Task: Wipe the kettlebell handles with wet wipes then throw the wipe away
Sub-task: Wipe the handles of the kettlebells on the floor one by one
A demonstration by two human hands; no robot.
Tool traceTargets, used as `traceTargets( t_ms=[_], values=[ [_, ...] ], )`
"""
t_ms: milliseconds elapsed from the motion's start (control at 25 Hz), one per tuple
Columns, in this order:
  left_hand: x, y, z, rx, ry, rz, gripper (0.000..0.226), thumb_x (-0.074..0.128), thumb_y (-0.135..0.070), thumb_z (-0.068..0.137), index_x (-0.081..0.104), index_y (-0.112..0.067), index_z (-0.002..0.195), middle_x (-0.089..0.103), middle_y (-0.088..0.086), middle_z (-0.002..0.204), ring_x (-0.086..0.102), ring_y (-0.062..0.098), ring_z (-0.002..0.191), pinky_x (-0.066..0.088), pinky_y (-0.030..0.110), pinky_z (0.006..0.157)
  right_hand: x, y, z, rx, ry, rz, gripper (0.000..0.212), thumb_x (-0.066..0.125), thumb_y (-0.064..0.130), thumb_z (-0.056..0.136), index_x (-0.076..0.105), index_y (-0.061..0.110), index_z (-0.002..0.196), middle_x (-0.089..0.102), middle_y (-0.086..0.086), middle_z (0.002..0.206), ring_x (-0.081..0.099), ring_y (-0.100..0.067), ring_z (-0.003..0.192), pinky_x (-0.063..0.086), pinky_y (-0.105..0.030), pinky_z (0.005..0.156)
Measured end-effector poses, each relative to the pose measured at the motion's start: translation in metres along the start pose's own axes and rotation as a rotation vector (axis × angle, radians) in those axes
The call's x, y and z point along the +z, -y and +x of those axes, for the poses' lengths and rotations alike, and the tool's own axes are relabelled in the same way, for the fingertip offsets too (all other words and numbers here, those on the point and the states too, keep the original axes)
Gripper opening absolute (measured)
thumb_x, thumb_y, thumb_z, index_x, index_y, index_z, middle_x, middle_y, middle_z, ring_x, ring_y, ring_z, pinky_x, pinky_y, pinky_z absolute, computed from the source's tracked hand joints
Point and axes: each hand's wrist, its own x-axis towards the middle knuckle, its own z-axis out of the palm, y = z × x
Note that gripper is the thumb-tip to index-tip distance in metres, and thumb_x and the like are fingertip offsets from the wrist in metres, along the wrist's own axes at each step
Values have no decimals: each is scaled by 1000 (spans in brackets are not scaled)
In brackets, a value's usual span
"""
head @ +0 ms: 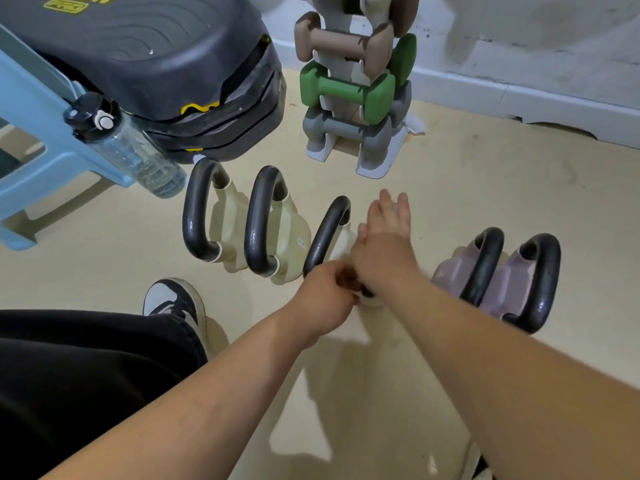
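Observation:
Five kettlebells with black handles stand in a row on the floor. Two are cream [228,223] [287,244], a third cream one [341,242] is in the middle, and two are mauve [460,268] [509,285]. My left hand [329,292] is closed in a fist around the near end of the middle kettlebell's handle [329,230]. My right hand [384,244] lies over that kettlebell's body, fingers stretched out and apart, slightly blurred. A small pale bit [372,301] shows under the hands; I cannot tell whether it is a wipe.
A dumbbell rack [349,98] with brown, green and grey dumbbells stands behind the row. A black stepper [156,64], a light blue stool [31,150] and a clear bottle [131,150] are at the back left. My shoe [176,299] and black trouser leg are at the left.

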Motion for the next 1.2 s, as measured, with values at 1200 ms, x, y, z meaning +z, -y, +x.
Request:
traceTargets(
  t_ms=[1200],
  values=[
    [-3,28,6,-105,55,-108,31,53,-3,89,66,-8,117,69,10,106,64,16,80,50,25,68,1,24,-31,503,-56,715,42,30,16,102,34,5,143,50,-12,124,51,-22,92,37,-29,74]
  ],
)
